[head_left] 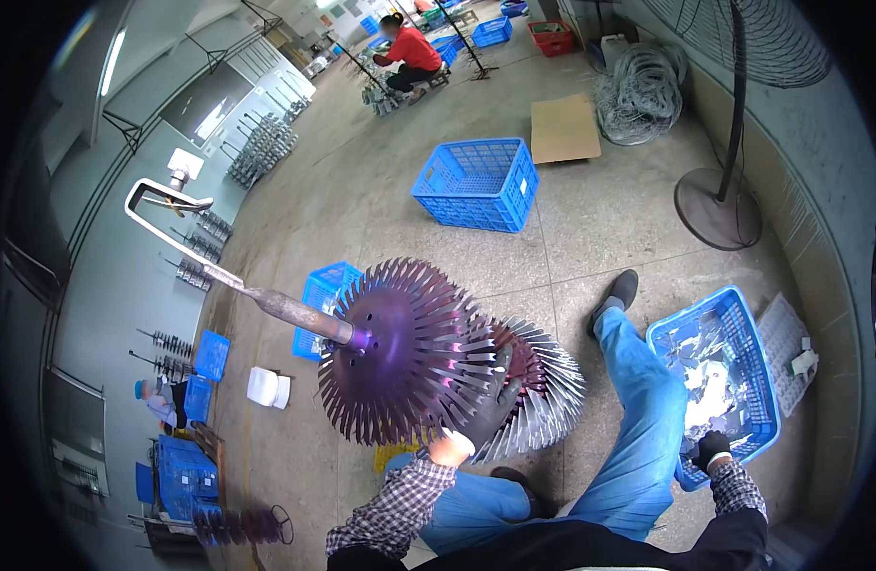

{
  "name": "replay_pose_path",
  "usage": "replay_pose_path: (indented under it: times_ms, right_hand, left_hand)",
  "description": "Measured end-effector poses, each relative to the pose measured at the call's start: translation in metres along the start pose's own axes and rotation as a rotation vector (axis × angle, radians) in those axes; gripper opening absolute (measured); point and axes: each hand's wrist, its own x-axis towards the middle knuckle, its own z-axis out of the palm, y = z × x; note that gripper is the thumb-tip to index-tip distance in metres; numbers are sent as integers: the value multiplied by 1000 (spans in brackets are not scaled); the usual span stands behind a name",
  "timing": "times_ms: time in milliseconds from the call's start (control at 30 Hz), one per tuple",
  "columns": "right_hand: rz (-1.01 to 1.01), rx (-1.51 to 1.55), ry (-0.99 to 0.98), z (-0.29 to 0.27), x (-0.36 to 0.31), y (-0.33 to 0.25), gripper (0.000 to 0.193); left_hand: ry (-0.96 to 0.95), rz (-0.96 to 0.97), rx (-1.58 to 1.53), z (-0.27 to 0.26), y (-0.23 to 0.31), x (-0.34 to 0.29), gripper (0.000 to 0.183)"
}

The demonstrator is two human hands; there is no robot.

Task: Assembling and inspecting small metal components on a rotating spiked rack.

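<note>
A large rack of finned metal discs on a shaft fills the middle, with a dark purple disc [381, 352] in front and a silver-finned disc [552, 404] behind. Its metal shaft [300, 312] runs up and left to a bent, crank-like handle [167, 205]. My left hand [490, 409], in a grey glove, lies between the two discs with its fingers stretched along the fins. At the lower right, my right hand [712, 447], in a black glove, reaches over the near edge of a blue crate [764, 400] to shiny flat metal pieces [709, 385]. Its fingertips are hard to make out.
An open blue crate [476, 224] stands ahead, beside flat cardboard [564, 129] and coiled wire [643, 95]. A fan's round base [716, 211] is at the right. Another blue crate [309, 328] stands behind the discs. A person in red [409, 52] sits far off.
</note>
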Motion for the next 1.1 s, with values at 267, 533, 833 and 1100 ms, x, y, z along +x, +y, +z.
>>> replay_pose_path:
  times_ms: [267, 533, 833, 1100]
  right_hand:
    - [89, -164, 115, 61, 7, 23, 22]
    - [-8, -158, 176, 13, -31, 28, 21]
    - [539, 399, 284, -42, -56, 64, 47]
    - [808, 1334, 630, -95, -93, 88, 28]
  left_hand:
    - [54, 145, -11, -8, 11, 18, 63]
    - [-41, 62, -114, -2, -7, -2, 63]
    - [-191, -73, -226, -20, 17, 13, 40]
    - [-104, 79, -113, -29, 32, 24, 36]
